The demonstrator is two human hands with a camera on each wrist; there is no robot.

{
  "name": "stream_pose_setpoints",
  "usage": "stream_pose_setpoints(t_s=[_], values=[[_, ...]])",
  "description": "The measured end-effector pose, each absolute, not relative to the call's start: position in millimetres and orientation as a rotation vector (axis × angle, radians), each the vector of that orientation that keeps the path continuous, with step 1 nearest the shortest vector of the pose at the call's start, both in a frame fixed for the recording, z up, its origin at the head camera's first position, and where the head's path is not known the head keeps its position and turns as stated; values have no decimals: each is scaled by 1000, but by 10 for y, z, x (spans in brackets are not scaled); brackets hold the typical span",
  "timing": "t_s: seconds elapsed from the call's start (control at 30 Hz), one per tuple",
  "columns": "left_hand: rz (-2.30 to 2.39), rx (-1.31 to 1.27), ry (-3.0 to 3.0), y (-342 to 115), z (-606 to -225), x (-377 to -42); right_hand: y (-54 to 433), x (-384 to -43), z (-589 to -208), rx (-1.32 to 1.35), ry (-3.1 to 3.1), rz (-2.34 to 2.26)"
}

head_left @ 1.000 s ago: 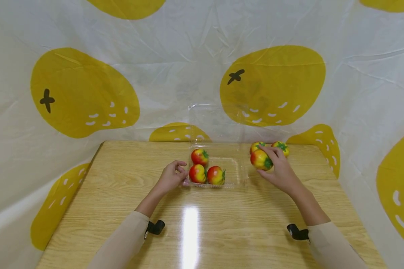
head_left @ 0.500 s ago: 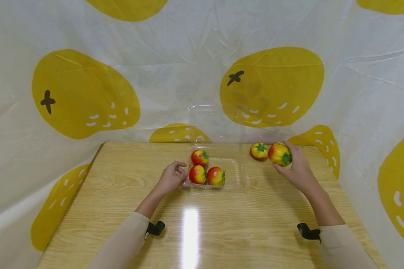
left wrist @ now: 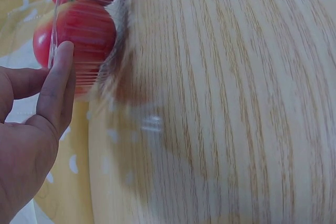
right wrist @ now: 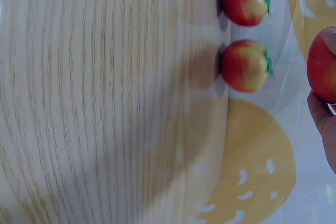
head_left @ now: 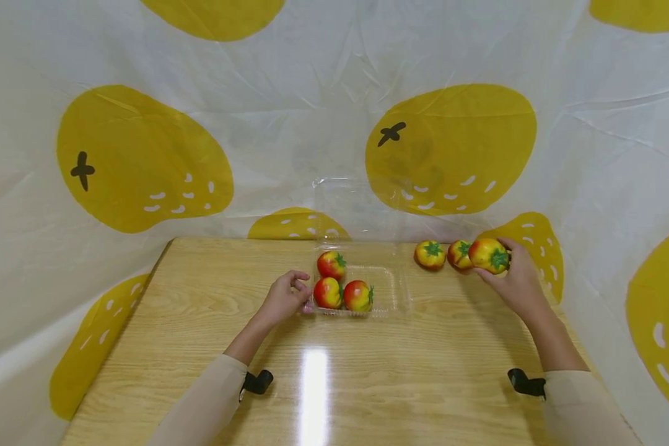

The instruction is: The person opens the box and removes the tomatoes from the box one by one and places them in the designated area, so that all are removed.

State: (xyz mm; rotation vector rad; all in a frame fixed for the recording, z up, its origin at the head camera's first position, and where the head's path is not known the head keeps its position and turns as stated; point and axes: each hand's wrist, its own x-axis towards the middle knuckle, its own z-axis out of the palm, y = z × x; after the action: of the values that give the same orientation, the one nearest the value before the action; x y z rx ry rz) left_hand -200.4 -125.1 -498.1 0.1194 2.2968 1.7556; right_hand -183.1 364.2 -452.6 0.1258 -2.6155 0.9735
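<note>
My right hand (head_left: 520, 284) grips a red and yellow toy tomato (head_left: 486, 254) with a green leafy top, raised off the table. Two similar toy tomatoes (head_left: 429, 255) (head_left: 457, 254) sit in a row along the table's back edge, left of the held one. At the middle stands a clear plastic clamshell box (head_left: 389, 288), its lid (head_left: 362, 207) tipped up behind. Inside its left part lie three more toy tomatoes (head_left: 358, 296). The left hand (head_left: 283, 298) pinches the box's left rim between thumb and fingers, as the left wrist view shows close up.
The wooden table (head_left: 228, 396) ends at the back against a white cloth (head_left: 301, 80) printed with big yellow fruit. This cloth also hangs along both sides. A black camera mount (head_left: 526, 384) sticks out from each sleeve.
My right hand has moved to the right with the toy tomato, past the two at the back edge, uncovering both. The left hand has stayed at the box's rim.
</note>
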Motion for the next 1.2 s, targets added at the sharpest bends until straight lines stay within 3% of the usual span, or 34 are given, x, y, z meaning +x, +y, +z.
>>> stream_pose_setpoints(t_s=[1.2], values=[[1692,134,2368,-1249,-4970,-1995,4260,-2200,-4833,-266,-2770,883]])
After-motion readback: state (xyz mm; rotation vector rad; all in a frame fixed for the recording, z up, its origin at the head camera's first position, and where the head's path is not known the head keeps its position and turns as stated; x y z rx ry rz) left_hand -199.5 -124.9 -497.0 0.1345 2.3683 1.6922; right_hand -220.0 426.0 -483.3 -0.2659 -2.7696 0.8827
